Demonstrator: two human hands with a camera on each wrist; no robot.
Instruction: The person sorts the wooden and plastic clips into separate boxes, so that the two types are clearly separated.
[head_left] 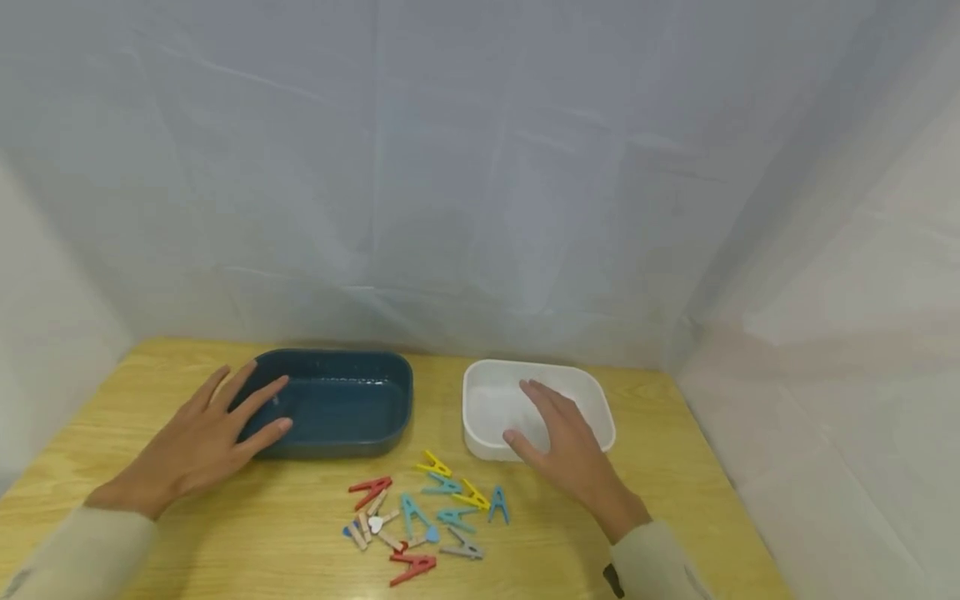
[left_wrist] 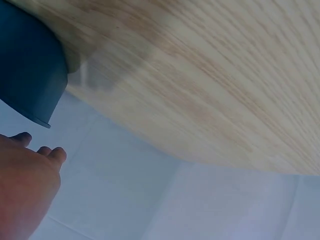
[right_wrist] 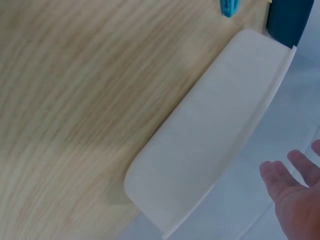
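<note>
The left hand (head_left: 202,442), fingers spread, hovers at the left end of a dark blue tray (head_left: 337,450); in the left wrist view its fingertips are near the tray's rim. Over the front of a white tray (head_left: 495,452) is the right hand (head_left: 566,442), its fingers extended and holding nothing. Between and in front of the trays lies a loose group of clothespins. Among them are a red clothespin (head_left: 412,568), a yellow clothespin (head_left: 433,464), a blue clothespin (head_left: 498,504) and a grey clothespin (head_left: 463,546). Small wooden clothespins (head_left: 390,541) with heart decorations lie at the group's left.
Both trays stand near the back edge of a wooden table (head_left: 300,533). White sheeting (head_left: 450,167) hangs behind the table and along its sides. Light sleeves (head_left: 90,550) cover both forearms.
</note>
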